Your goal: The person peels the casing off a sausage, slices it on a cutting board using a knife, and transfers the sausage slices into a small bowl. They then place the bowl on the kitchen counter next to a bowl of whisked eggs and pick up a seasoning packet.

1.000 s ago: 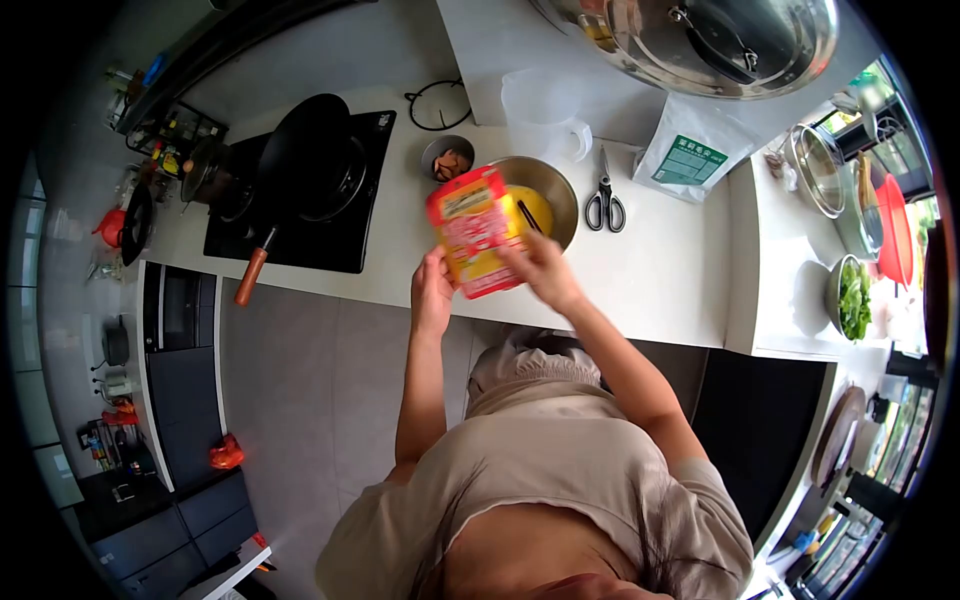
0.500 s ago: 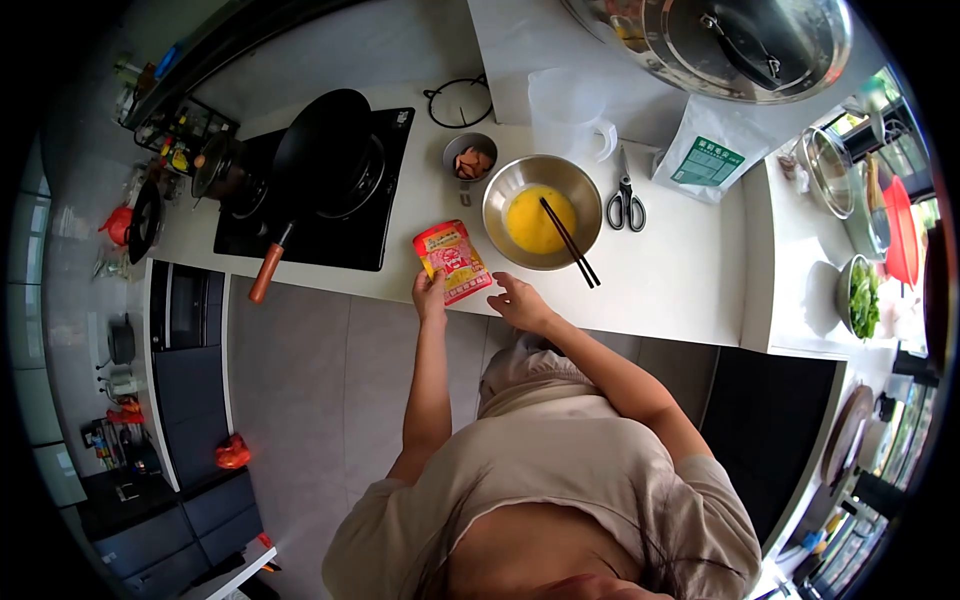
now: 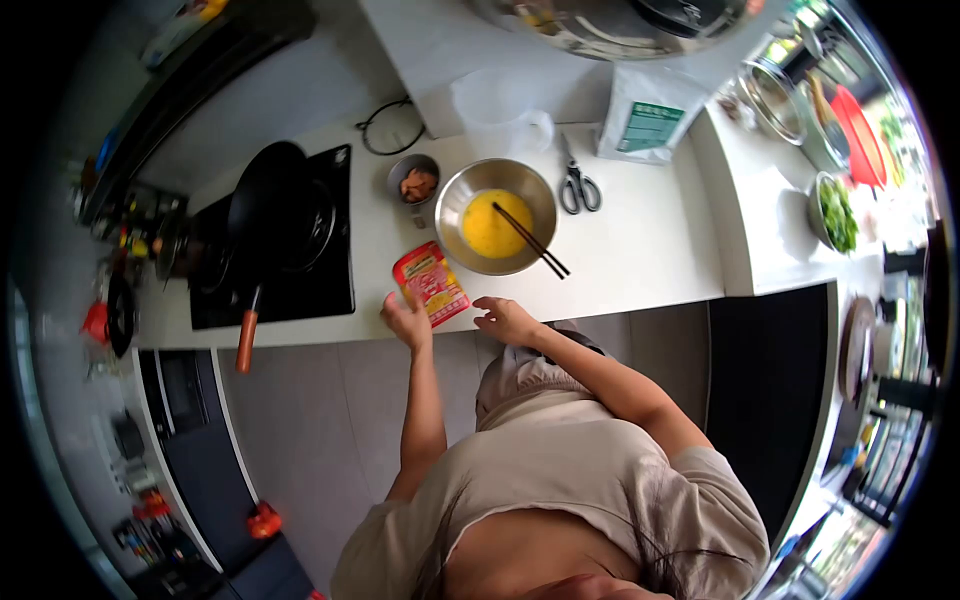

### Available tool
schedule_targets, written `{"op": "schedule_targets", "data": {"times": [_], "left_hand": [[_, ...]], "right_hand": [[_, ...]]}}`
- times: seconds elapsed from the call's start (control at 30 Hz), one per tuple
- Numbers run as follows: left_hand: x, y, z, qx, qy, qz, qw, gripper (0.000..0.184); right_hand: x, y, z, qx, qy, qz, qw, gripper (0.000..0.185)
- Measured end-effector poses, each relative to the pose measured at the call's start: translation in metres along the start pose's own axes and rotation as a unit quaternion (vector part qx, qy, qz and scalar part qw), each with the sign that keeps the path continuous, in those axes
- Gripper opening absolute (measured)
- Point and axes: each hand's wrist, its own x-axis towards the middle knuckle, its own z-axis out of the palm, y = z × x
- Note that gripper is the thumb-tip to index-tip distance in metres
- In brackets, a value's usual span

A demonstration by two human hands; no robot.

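A red and yellow packet [image 3: 436, 290] lies on the counter near its front edge. My left hand [image 3: 408, 322] is at the packet's lower left side with its fingers spread; a fingertip overlaps the packet, and I cannot tell if it touches. To the right of the packet, my right hand [image 3: 508, 321] is held with loosely bent fingers and nothing in it. Behind the hands stands a steel mixing bowl [image 3: 545, 205] of beaten egg [image 3: 490, 225], with dark chopsticks [image 3: 530, 240] leaning on its rim. A small metal cup [image 3: 400, 172] beside it contains reddish-brown pieces.
On the left, a black wok [image 3: 262, 205] with a wooden handle sits on the cooktop [image 3: 325, 290]. Scissors [image 3: 578, 190], a clear plastic jug [image 3: 490, 110] and a white-and-green bag [image 3: 650, 120] are behind the bowl. Leafy greens [image 3: 838, 215] fill a bowl at right.
My left hand has loosened its hold on the packet's edge and spread its fingers. The packet stays on the counter. The head view has turned and shifted.
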Motion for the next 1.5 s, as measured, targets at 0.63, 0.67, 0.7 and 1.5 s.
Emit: {"op": "schedule_targets", "data": {"times": [0.63, 0.67, 0.7, 1.5], "left_hand": [[-0.104, 0.293, -0.002, -0.423, -0.264, 0.211, 0.841, 0.03], [-0.123, 0.306, 0.003, -0.424, -0.278, 0.213, 0.836, 0.03], [-0.141, 0.316, 0.011, -0.428, -0.297, 0.211, 0.827, 0.03], [-0.55, 0.585, 0.15, -0.346, -0.65, 0.255, 0.627, 0.028]], "right_hand": [[-0.181, 0.014, -0.176, 0.404, 0.37, -0.062, 0.835, 0.031], [-0.199, 0.024, -0.185, 0.408, 0.393, -0.06, 0.822, 0.031], [-0.218, 0.033, -0.193, 0.411, 0.416, -0.059, 0.809, 0.031], [-0.612, 0.248, -0.304, 0.453, 0.768, -0.007, 0.454, 0.025]]}}
